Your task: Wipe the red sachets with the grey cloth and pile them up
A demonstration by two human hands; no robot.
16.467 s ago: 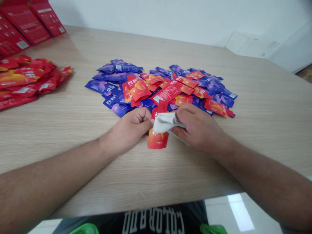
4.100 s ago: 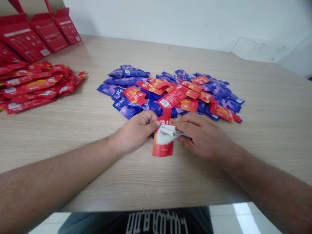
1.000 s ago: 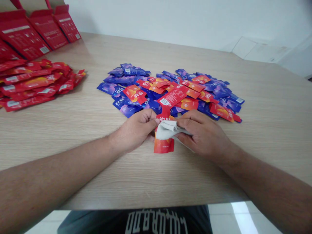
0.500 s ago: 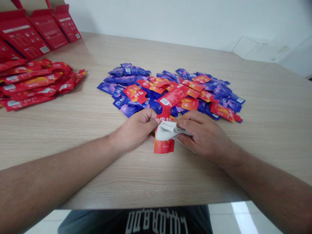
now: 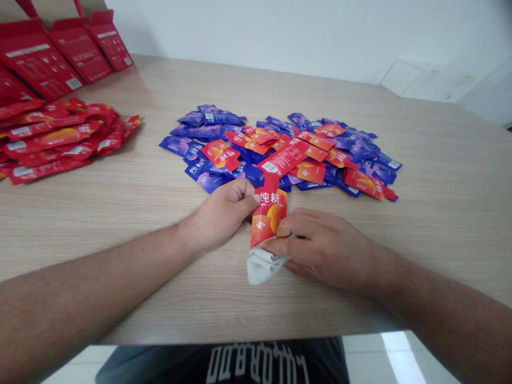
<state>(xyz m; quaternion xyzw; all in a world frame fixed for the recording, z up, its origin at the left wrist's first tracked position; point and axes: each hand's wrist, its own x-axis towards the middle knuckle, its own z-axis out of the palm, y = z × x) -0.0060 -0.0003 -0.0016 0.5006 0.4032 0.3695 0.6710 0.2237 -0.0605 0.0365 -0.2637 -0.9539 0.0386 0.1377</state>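
Note:
Between my hands is a red and orange pouch (image 5: 269, 216) with white lettering and yellow fruit printed on it. My left hand (image 5: 234, 208) pinches its left edge near the top, thumb on the front. A folded whitish cloth (image 5: 262, 265) is gripped in my right hand (image 5: 320, 248) and lies over the pouch's bottom end, which it hides. Just beyond my hands spreads a loose pile of purple-blue pouches (image 5: 208, 130), with several red pouches (image 5: 366, 182) on top. One red pouch (image 5: 285, 156) there shows its back with a barcode.
On the left lies a stack of red pouches (image 5: 60, 136). Behind it stand red cardboard boxes (image 5: 66, 50) with open tops. The wooden table (image 5: 160, 304) ends at its front edge close to my lap, and a white wall (image 5: 260, 37) rises behind it.
My right hand has moved the cloth down toward me, from the pouch's middle to its bottom end. The printed front is now uncovered. My left hand stays in place.

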